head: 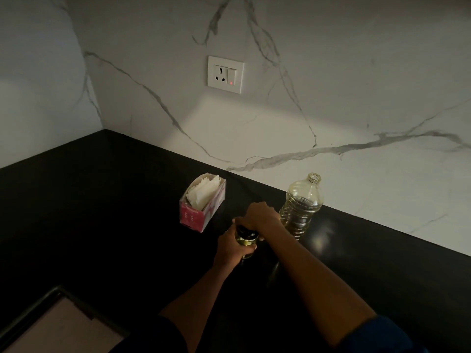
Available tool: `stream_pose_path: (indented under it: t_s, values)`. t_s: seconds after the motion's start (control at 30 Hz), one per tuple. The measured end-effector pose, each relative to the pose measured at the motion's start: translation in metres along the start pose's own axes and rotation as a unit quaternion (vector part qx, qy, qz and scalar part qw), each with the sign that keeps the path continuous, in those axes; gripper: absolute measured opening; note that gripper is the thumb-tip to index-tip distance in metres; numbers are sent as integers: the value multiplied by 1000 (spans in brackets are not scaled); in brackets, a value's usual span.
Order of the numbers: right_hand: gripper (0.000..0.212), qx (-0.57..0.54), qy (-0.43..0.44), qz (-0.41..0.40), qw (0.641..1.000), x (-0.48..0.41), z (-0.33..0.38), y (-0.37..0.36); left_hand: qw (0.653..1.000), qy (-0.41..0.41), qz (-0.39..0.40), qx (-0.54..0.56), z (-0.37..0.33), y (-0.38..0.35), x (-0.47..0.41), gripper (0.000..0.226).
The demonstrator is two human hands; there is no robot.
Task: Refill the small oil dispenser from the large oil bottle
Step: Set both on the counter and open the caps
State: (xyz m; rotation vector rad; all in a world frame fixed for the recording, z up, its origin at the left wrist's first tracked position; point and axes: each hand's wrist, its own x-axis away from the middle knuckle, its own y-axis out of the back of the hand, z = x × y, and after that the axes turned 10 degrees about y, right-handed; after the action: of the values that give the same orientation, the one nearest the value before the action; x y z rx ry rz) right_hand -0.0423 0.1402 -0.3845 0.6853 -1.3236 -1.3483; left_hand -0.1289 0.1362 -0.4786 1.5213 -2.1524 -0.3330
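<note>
The small oil dispenser (245,240), a glass bottle with yellow oil and a black top, stands on the black counter (102,212). My left hand (233,247) wraps around its body. My right hand (260,216) is closed over its black top from above. Just behind and to the right stands the large oil bottle (302,205), clear ribbed plastic, upright, uncapped at the neck, with some oil in the lower part. Neither hand touches the large bottle.
A pink box of white tissues (202,202) stands left of the hands. The marble wall (331,98) with a white socket plate (225,74) runs behind the counter. The counter's front edge and a pale floor patch (58,327) lie at the lower left.
</note>
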Motion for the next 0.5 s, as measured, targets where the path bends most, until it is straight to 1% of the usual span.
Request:
stream_pose_path:
  t_s: [0.1, 0.17, 0.23, 0.3, 0.33, 0.37, 0.43, 0.47, 0.5]
  values:
    - [48, -21, 45, 41, 998, 1, 2, 7, 1000, 4, -9, 0, 1, 1, 3, 71]
    - [50, 25, 103, 90, 990, 3, 5, 17, 1000, 7, -7, -1, 1, 2, 3, 66]
    - [64, 59, 160, 137, 976, 5, 5, 23, 1000, 13, -2, -7, 1, 2, 3, 65]
    - [78, 22, 182, 154, 971, 5, 3, 25, 1000, 19, 2, -7, 1, 3, 4, 69]
    - [76, -13, 184, 132, 974, 5, 1, 24, 1000, 22, 4, -3, 2, 3, 3, 70]
    - [70, -45, 179, 87, 979, 6, 1, 24, 1000, 24, 3, 0, 3, 2, 4, 71]
    - [57, -85, 121, -9, 989, 8, 3, 20, 1000, 25, -4, -2, 3, 2, 5, 71]
    - [57, -78, 82, -34, 993, 8, 4, 18, 1000, 24, -7, -4, 3, 2, 5, 71]
    - [58, -52, 52, -39, 997, 8, 5, 14, 1000, 24, -8, -6, 3, 2, 6, 71]
